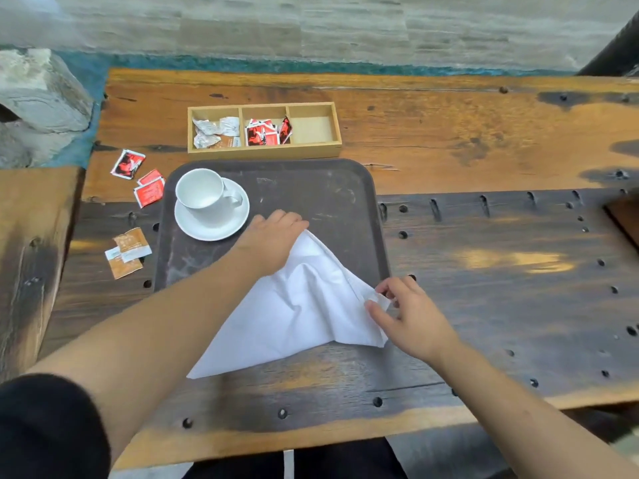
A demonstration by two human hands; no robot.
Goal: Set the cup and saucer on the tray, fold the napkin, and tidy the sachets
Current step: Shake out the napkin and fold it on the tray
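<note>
White cloth napkin (294, 305), creased triangle, far tip under flat open left hand (273, 240), right corner pinched by right hand (411, 316).

No text can be read anywhere. The red sachets (149, 191) and brown sachets (127, 252) carry printing, but it is too blurred to make out.

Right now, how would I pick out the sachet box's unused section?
Find the dark rectangular plastic tray on the worn wooden table. Just beyond it sits a pale wooden three-compartment box. Its right compartment is bare; the other two hold sachets.
</note>
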